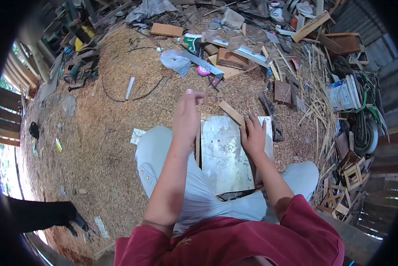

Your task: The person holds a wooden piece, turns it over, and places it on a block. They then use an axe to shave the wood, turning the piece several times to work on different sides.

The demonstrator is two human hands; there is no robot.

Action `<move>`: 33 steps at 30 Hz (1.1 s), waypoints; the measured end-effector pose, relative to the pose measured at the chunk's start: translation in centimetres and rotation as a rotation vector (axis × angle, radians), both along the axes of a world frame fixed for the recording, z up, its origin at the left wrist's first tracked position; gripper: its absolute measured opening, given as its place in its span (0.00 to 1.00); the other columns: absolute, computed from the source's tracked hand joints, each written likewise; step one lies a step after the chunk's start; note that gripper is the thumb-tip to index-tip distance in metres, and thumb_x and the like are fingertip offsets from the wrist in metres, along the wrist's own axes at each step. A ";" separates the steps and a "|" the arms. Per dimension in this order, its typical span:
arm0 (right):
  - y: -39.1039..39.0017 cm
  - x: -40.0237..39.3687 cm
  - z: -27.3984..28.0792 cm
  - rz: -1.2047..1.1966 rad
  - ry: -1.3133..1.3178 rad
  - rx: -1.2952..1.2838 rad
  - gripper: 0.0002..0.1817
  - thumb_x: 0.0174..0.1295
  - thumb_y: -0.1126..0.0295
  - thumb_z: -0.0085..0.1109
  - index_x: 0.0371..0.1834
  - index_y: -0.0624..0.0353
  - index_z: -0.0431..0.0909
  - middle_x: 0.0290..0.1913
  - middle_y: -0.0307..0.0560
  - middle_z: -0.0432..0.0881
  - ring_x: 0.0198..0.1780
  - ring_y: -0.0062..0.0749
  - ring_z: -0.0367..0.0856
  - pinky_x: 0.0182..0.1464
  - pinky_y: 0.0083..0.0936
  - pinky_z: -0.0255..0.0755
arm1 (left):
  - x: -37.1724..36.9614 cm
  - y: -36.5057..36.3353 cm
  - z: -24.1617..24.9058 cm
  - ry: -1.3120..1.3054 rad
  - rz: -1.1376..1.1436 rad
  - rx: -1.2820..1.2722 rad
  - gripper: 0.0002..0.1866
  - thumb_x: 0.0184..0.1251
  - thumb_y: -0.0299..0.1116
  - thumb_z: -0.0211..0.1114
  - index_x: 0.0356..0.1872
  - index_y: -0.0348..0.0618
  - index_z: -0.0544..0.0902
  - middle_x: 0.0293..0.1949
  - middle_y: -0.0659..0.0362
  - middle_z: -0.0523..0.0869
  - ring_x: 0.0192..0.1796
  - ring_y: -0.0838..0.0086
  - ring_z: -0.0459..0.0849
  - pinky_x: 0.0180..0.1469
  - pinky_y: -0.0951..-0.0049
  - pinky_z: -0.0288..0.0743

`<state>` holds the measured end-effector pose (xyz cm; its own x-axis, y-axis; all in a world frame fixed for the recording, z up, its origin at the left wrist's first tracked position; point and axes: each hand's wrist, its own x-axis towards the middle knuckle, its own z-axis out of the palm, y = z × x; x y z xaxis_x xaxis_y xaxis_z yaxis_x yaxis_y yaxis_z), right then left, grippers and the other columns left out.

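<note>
A short wooden strip point(232, 113) slants over the far edge of a worn, pale board point(223, 153) lying between my legs. On the strip's near end rests my right hand point(254, 136), its fingers pressing it against the board. My left hand point(186, 116) is raised left of the strip's far end, apart from it, with the fingers bent. Whether something small sits between those fingertips I cannot make out. Beyond the strip lie a metal try square point(203, 63) and a round pink object point(203, 70), perhaps a tape measure.
Sawdust and shavings point(106, 146) cover the ground. Wood offcuts point(232, 59) and a clear plastic bag point(175, 62) lie ahead. A dark tool point(271, 111) is right of the board. A white bucket point(344, 94) and a wheel point(366, 137) stand far right. A dark animal's leg point(70, 215) shows lower left.
</note>
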<state>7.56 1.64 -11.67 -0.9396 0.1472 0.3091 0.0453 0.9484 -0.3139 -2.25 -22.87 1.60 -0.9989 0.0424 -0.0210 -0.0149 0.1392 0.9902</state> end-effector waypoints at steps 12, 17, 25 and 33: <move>6.4 -4.0 -0.5 -0.212 0.172 -0.066 0.22 0.66 0.66 0.66 0.63 0.57 0.79 0.50 0.51 0.84 0.58 0.48 0.80 0.68 0.47 0.65 | -2.1 4.9 -5.5 0.024 -0.151 -0.259 0.19 0.83 0.43 0.52 0.47 0.38 0.85 0.43 0.45 0.87 0.48 0.54 0.86 0.55 0.59 0.75; 8.1 -4.6 -1.1 -0.448 0.236 -0.385 0.21 0.69 0.67 0.66 0.62 0.61 0.79 0.52 0.59 0.85 0.55 0.57 0.83 0.62 0.45 0.74 | -2.0 12.3 -10.7 0.172 -0.235 -0.402 0.16 0.80 0.39 0.55 0.40 0.37 0.83 0.38 0.43 0.84 0.44 0.47 0.83 0.49 0.51 0.74; 10.6 -6.1 -2.6 -0.771 0.337 -0.682 0.23 0.74 0.65 0.61 0.65 0.69 0.73 0.53 0.67 0.84 0.56 0.58 0.85 0.59 0.42 0.76 | -1.4 20.5 -14.6 0.300 -0.148 -0.983 0.19 0.79 0.45 0.54 0.39 0.41 0.86 0.41 0.52 0.86 0.52 0.54 0.82 0.57 0.50 0.69; 10.7 -7.9 -2.7 -0.841 0.108 -0.324 0.20 0.73 0.66 0.57 0.62 0.67 0.73 0.48 0.69 0.82 0.51 0.69 0.80 0.52 0.56 0.70 | -2.4 21.6 -13.3 0.190 -0.193 -1.120 0.20 0.79 0.42 0.51 0.53 0.41 0.86 0.56 0.50 0.83 0.60 0.54 0.78 0.62 0.52 0.66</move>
